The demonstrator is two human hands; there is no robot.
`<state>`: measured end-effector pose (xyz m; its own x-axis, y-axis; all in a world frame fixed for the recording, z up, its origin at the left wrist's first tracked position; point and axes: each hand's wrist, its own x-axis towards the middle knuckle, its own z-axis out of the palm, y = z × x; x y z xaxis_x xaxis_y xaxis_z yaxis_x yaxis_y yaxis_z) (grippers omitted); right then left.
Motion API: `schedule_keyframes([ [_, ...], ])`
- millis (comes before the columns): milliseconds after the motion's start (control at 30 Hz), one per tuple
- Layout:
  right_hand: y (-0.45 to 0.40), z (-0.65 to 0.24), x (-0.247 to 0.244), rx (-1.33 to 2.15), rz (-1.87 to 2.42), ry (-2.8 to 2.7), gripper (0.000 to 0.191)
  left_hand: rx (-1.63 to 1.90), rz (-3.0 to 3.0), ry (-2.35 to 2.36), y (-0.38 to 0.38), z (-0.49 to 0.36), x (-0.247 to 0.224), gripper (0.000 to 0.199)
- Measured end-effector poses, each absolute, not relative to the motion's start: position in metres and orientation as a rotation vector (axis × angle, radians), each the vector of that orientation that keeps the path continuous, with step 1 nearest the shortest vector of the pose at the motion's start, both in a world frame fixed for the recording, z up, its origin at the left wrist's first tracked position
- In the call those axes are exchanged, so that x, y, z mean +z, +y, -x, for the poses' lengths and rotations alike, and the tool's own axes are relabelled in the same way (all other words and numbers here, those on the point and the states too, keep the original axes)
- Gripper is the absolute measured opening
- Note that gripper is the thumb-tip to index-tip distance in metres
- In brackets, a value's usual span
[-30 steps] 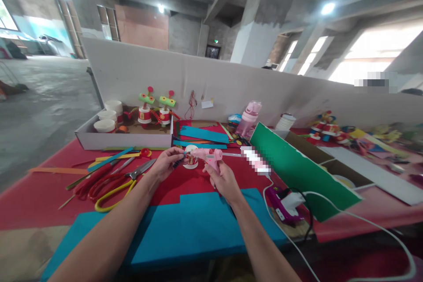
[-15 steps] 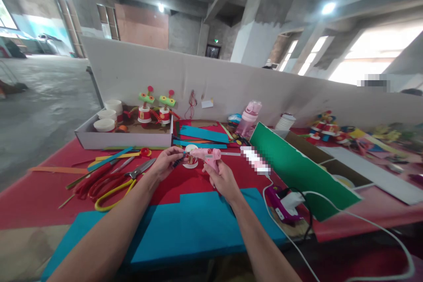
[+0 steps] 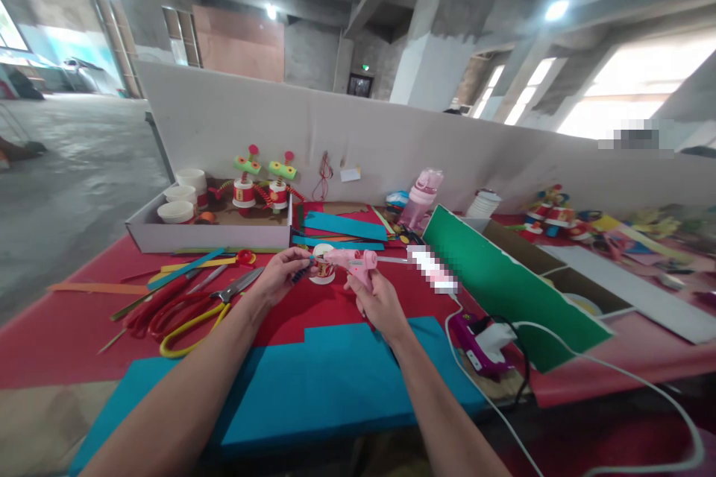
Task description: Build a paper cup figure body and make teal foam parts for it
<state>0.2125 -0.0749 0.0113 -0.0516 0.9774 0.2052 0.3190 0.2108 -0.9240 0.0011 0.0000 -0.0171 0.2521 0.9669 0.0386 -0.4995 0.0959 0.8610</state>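
Observation:
My right hand [image 3: 380,304] is wrapped round the handle of a pink hot glue gun [image 3: 358,261], its nozzle pointing left. In my left hand [image 3: 283,273], thumb and fingers pinch a small folded strip of dark blue paper [image 3: 302,274], close to the nozzle. Whether the nozzle touches the strip I cannot tell. Just behind both stands a paper cup [image 3: 323,276] with a red and white pattern, partly covered by the gun. Left of my left hand lie scissors with yellow handles [image 3: 193,339] and red-handled tools [image 3: 151,311].
A shallow box [image 3: 209,238] at the back left holds white paper cups [image 3: 177,212] and cup figures [image 3: 245,194]. Blue sheets [image 3: 335,380] lie in front. To the right are a purple power strip [image 3: 481,346] with cables, a green panel [image 3: 503,287] and a pink bottle [image 3: 421,200].
The glue gun in my right hand has shifted slightly to the right, away from the fingers of my left hand. My left hand keeps its pinch almost in place.

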Motion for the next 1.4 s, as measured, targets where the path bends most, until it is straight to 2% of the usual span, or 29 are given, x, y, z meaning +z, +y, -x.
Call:
schedule_keyframes([
  [867,-0.074,-0.207,0.008,0.919,1.200,-1.545,0.036,1.186,-0.923,0.661,-0.001,-0.002,-0.017,0.021],
  [1067,-0.068,-0.228,0.005,0.970,1.236,-1.353,0.040,1.230,-0.887,0.667,0.002,0.001,-0.019,0.019],
  [1167,-0.056,-0.255,-0.007,0.910,1.398,-1.260,0.042,1.273,-0.866,0.670,0.006,0.004,-0.022,0.020],
  [1267,-0.039,-0.280,-0.020,0.601,1.762,-1.356,0.039,1.310,-0.862,0.656,0.009,0.006,-0.025,0.023],
  [1400,-0.024,-0.294,-0.029,0.351,2.161,-1.675,0.055,1.354,-0.847,0.632,0.012,0.008,-0.026,0.027],
])
